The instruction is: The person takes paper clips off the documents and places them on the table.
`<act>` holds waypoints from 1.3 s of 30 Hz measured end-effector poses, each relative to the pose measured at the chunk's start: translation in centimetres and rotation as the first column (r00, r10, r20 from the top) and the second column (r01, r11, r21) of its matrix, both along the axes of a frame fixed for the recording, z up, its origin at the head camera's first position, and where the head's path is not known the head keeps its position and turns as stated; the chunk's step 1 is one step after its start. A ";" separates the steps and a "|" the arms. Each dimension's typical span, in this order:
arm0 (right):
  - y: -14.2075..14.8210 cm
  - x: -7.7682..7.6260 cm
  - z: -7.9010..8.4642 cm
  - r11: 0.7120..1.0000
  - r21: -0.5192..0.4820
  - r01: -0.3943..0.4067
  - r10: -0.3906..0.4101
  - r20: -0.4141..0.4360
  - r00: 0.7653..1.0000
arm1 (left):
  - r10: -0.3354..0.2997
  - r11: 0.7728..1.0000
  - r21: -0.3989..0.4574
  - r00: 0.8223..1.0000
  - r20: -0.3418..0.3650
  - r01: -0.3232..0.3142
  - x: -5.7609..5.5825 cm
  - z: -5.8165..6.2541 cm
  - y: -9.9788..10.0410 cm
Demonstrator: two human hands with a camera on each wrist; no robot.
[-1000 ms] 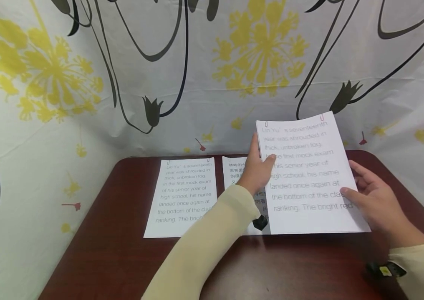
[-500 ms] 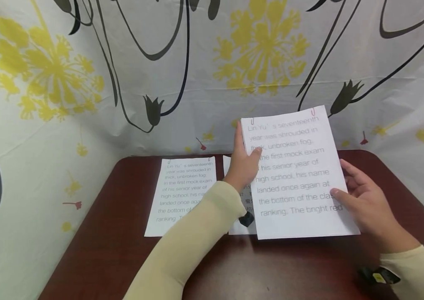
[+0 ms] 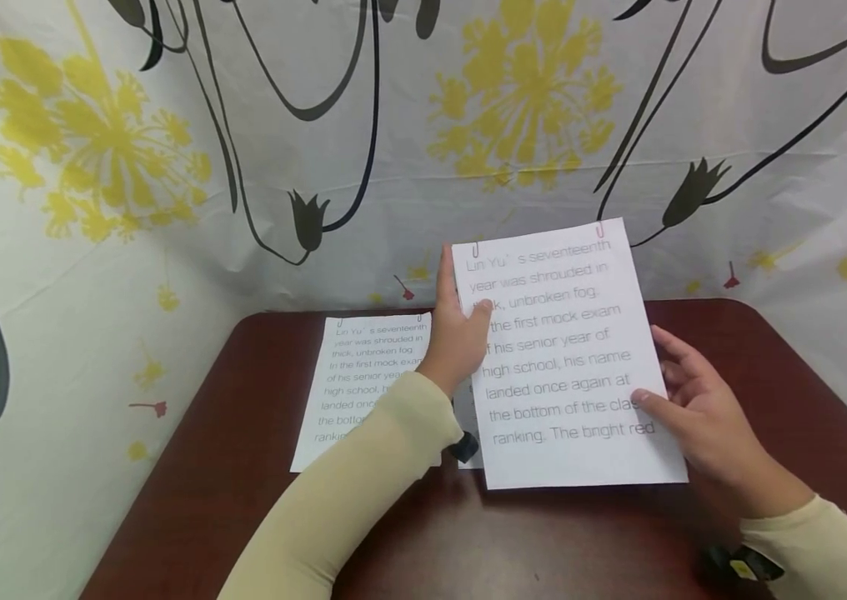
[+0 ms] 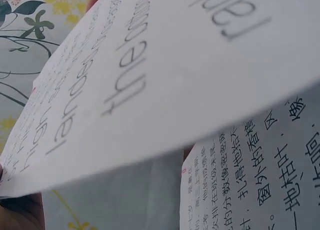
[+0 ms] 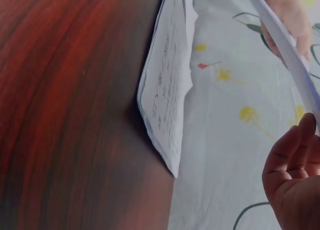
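In the head view both hands hold up a clipped stack of paper (image 3: 558, 375) printed with large English text, tilted slightly. My left hand (image 3: 459, 337) grips its left edge, thumb on the front and fingers behind. The right hand (image 3: 704, 408) pinches the right edge near the lower corner, thumb on the text. A dark paper clip (image 3: 475, 250) and a red paper clip (image 3: 600, 229) sit on the top edge. Behind the held stack lies a second stack with Chinese text (image 4: 250, 190), mostly hidden in the head view. The right wrist view shows the held stack edge-on (image 5: 282, 35).
On the dark red-brown table (image 3: 191, 467), another clipped English-text stack (image 3: 363, 354) lies at the left, partly covered by the left sleeve (image 3: 363, 492). A white cloth with yellow and grey flower prints (image 3: 393, 167) hangs behind the table.
Both hands have moved left and slightly nearer, bringing the held stack over the middle stack and hiding most of it. Their hold on the edges stays the same.
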State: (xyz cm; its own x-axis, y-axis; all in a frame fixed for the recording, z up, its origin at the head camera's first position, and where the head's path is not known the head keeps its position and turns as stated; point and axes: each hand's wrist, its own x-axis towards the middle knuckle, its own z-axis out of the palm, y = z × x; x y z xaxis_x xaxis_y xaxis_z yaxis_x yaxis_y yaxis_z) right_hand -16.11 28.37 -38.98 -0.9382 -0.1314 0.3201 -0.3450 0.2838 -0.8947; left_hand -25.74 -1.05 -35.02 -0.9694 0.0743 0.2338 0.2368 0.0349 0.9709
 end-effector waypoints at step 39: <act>-4.5 -3.0 4.8 0.956 -0.154 -0.248 0.234 -0.105 0.967 | -0.119 0.991 0.048 0.989 -0.085 0.123 5.7 0.0 -7.5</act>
State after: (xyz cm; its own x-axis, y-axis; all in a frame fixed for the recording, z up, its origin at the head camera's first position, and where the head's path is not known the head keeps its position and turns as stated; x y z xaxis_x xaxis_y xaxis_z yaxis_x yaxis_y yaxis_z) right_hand -19.15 23.91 -34.15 -0.8537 -0.2895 0.4328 -0.4611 0.0341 -0.8867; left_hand -20.03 -8.52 -35.06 -0.9315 0.1756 0.3185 0.3148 -0.0495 0.9479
